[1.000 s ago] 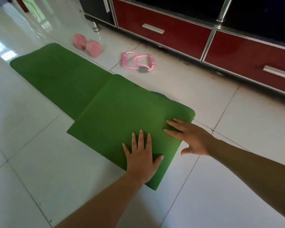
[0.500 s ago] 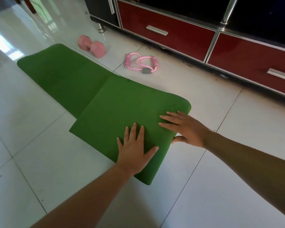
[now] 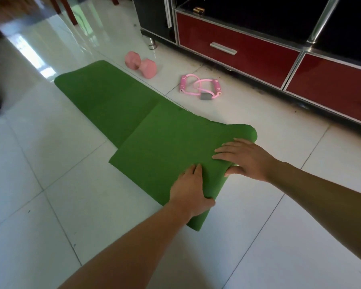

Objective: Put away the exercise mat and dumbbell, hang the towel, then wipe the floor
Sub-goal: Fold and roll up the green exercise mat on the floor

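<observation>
The green exercise mat (image 3: 167, 147) lies on the tiled floor, its near end folded back over itself. My left hand (image 3: 191, 190) is curled over the near folded edge. A little farther along the same edge, my right hand (image 3: 245, 158) has its fingers on top and its thumb underneath. The fold bulges up between and beyond the hands. A pink dumbbell (image 3: 141, 66) lies on the floor past the mat's far side. No towel is in view.
A pink resistance band (image 3: 200, 87) lies near the dumbbell. A low cabinet with red drawers (image 3: 238, 49) runs along the back right on metal legs. Wooden chair legs (image 3: 71, 11) stand at the far left. White floor tiles (image 3: 50, 184) surround the mat.
Both hands went from lying flat on the folded mat to curling around its folded edge. The fold has lifted into a rounded bulge, and the mat's end has shifted slightly away from me.
</observation>
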`<state>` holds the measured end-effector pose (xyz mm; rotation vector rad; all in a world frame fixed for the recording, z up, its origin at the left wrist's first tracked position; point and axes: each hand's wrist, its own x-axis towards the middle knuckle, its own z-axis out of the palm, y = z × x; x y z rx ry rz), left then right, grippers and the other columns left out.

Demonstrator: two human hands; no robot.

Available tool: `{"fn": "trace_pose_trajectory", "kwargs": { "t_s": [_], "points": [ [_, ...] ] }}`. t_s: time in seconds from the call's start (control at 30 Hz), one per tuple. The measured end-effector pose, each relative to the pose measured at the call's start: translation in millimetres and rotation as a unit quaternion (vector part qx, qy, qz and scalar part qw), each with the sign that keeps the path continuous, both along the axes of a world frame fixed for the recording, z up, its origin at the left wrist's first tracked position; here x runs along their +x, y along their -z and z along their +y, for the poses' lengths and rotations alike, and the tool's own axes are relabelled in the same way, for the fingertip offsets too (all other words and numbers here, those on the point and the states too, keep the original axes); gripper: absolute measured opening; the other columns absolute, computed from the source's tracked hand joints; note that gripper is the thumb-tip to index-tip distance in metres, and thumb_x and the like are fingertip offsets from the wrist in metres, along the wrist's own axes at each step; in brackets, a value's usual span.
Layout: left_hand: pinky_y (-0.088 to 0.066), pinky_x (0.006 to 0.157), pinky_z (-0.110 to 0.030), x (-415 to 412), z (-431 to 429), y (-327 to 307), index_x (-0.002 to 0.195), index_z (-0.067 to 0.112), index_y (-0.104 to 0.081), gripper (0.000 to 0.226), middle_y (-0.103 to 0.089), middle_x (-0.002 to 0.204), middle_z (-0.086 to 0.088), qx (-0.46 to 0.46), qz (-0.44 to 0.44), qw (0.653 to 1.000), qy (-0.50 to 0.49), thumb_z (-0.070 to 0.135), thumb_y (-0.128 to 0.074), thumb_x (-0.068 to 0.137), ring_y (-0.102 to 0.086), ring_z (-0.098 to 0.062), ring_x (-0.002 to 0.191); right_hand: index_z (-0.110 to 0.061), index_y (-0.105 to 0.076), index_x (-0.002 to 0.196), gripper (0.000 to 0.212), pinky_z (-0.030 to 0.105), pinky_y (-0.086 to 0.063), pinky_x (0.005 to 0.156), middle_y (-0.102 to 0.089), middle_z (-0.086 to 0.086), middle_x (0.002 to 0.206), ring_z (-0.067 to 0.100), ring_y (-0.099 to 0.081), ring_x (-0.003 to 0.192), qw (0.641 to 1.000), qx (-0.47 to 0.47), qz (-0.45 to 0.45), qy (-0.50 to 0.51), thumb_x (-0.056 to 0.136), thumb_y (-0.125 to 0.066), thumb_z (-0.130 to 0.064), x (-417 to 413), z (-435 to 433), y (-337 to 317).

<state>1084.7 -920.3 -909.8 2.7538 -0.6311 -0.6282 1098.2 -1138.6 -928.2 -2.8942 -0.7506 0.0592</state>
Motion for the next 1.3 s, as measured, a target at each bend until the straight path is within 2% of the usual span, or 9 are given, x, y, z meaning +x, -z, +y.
{"fn": "trace_pose_trajectory", "kwargs": {
  "t_s": [0.1, 0.2, 0.33, 0.53, 0.67, 0.8, 0.93, 1.1, 1.3],
  "points": [
    [-0.044, 0.095, -0.033, 12, 24, -28, 0.141, 0.018, -0.029, 0.082, -0.050, 0.128, -0.002, 0.012, 0.009, 0.999, 0.036, 0.044, -0.068, 0.073, -0.053, -0.021, 0.109, -0.026, -0.060, 0.118, 0.060, 0.034, -0.037, 0.098, -0.066, -0.009, 0.114, 0.017, -0.063, 0.103, 0.999, 0.031, -0.027, 0.005, 0.084, -0.029, -0.066, 0, 19, -13],
    [-0.041, 0.097, -0.030, 30, 67, -69, 0.142, 0.027, -0.030, 0.082, -0.051, 0.130, 0.002, 0.035, 0.036, 0.997, 0.053, 0.043, -0.071, 0.072, -0.052, -0.019, 0.112, -0.030, -0.060, 0.116, 0.057, 0.025, -0.024, 0.092, -0.066, -0.011, 0.112, 0.014, -0.061, 0.103, 0.994, 0.095, -0.044, 0.026, 0.077, -0.040, -0.066, 2, 56, -33],
    [-0.036, 0.099, -0.028, 57, 132, -119, 0.144, 0.033, -0.026, 0.082, -0.044, 0.140, 0.005, 0.080, 0.051, 0.994, 0.062, 0.043, -0.071, 0.076, -0.045, -0.016, 0.121, -0.031, -0.056, 0.124, 0.068, 0.027, -0.023, 0.097, -0.060, -0.010, 0.125, 0.014, -0.054, 0.116, 0.987, 0.158, -0.037, 0.023, 0.072, -0.040, -0.073, 18, 112, -68],
    [-0.035, 0.102, -0.030, 74, 173, -132, 0.143, 0.035, -0.027, 0.078, -0.042, 0.142, 0.005, 0.041, 0.079, 0.996, 0.030, 0.040, -0.071, 0.078, -0.044, -0.015, 0.122, -0.034, -0.028, 0.142, 0.087, 0.031, -0.014, 0.107, -0.038, -0.011, 0.144, 0.013, -0.032, 0.132, 0.999, 0.010, -0.010, -0.029, 0.069, -0.062, -0.066, 42, 146, -100],
    [-0.036, 0.102, -0.028, 81, 168, -132, 0.143, 0.033, -0.030, 0.079, -0.044, 0.139, 0.006, 0.010, 0.054, 0.997, 0.054, 0.044, -0.071, 0.077, -0.044, -0.013, 0.121, -0.032, -0.037, 0.136, 0.078, 0.031, -0.016, 0.103, -0.044, -0.011, 0.138, 0.013, -0.039, 0.127, 1.000, -0.005, -0.020, -0.007, 0.070, -0.065, -0.061, 51, 146, -104],
    [-0.036, 0.097, -0.023, 80, 175, -142, 0.143, 0.032, -0.027, 0.078, -0.044, 0.137, 0.008, 0.002, -0.033, 0.997, 0.069, 0.052, -0.065, 0.077, -0.045, -0.011, 0.118, -0.027, -0.053, 0.122, 0.071, 0.028, -0.019, 0.093, -0.060, -0.007, 0.121, 0.019, -0.055, 0.112, 0.997, 0.018, -0.071, 0.000, 0.061, -0.075, -0.056, 63, 150, -111],
    [-0.037, 0.101, -0.027, 83, 186, -152, 0.146, 0.033, -0.016, 0.085, -0.033, 0.146, 0.011, -0.010, -0.107, 0.993, 0.047, 0.060, -0.059, 0.078, -0.040, -0.012, 0.125, -0.027, -0.052, 0.116, 0.072, 0.028, -0.021, 0.087, -0.064, -0.006, 0.112, 0.019, -0.060, 0.102, 0.994, 0.015, -0.105, 0.013, 0.057, -0.075, -0.060, 84, 158, -130],
    [-0.035, 0.105, -0.029, 114, 216, -168, 0.147, 0.034, -0.012, 0.088, -0.027, 0.150, 0.013, -0.045, -0.111, 0.992, 0.026, 0.060, -0.058, 0.077, -0.035, -0.011, 0.131, -0.026, -0.050, 0.128, 0.078, 0.032, -0.022, 0.099, -0.059, -0.002, 0.125, 0.023, -0.053, 0.116, 0.998, -0.003, -0.052, 0.032, 0.062, -0.072, -0.061, 114, 184, -164],
    [-0.042, 0.098, -0.031, 174, 248, -190, 0.145, 0.031, -0.022, 0.081, -0.035, 0.144, 0.010, -0.098, -0.096, 0.990, 0.011, 0.056, -0.059, 0.077, -0.041, -0.014, 0.125, -0.030, -0.035, 0.141, 0.088, 0.029, -0.001, 0.111, -0.042, -0.006, 0.143, 0.017, -0.032, 0.134, 0.996, -0.036, 0.006, 0.083, 0.066, -0.072, -0.057, 162, 222, -215]
  ]
}}
